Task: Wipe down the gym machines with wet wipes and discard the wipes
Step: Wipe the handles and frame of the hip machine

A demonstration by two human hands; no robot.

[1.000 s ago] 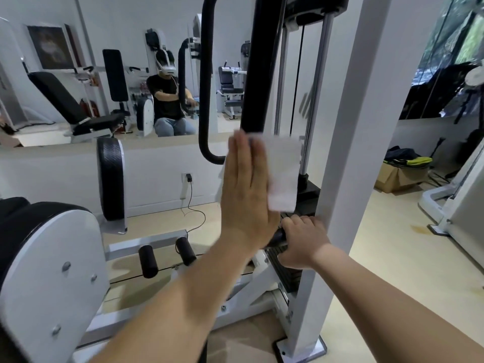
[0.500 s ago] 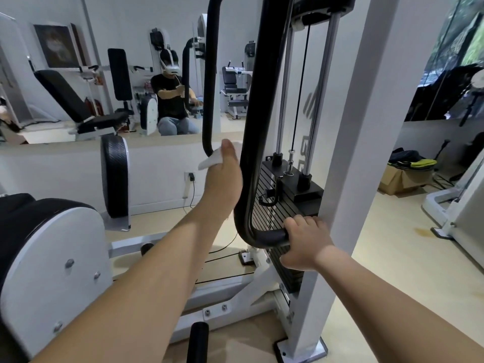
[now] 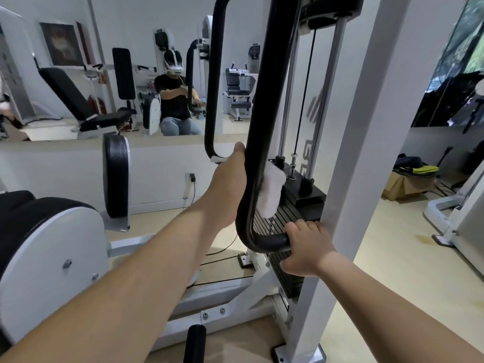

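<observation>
A black padded handle bar (image 3: 258, 132) of the gym machine curves down in front of me. My left hand (image 3: 230, 184) wraps round its upright part with a white wet wipe (image 3: 271, 192) held against the far side; the wipe hangs out to the right of the bar. My right hand (image 3: 305, 247) grips the bar's lower horizontal end (image 3: 272, 242) beside the white post (image 3: 366, 153). The black weight stack (image 3: 301, 195) sits right behind the wipe.
A white-and-black side pad (image 3: 49, 247) of the machine is at my left. A mirror (image 3: 104, 74) on the far wall reflects benches and me. A cardboard box (image 3: 406, 184) with clothes and another white machine base (image 3: 455, 218) stand at the right on the pale floor.
My left hand went from pressing the wipe flat on the bar to passing left of it, and now curls round the bar with the wipe on the far side. My right hand kept its grip.
</observation>
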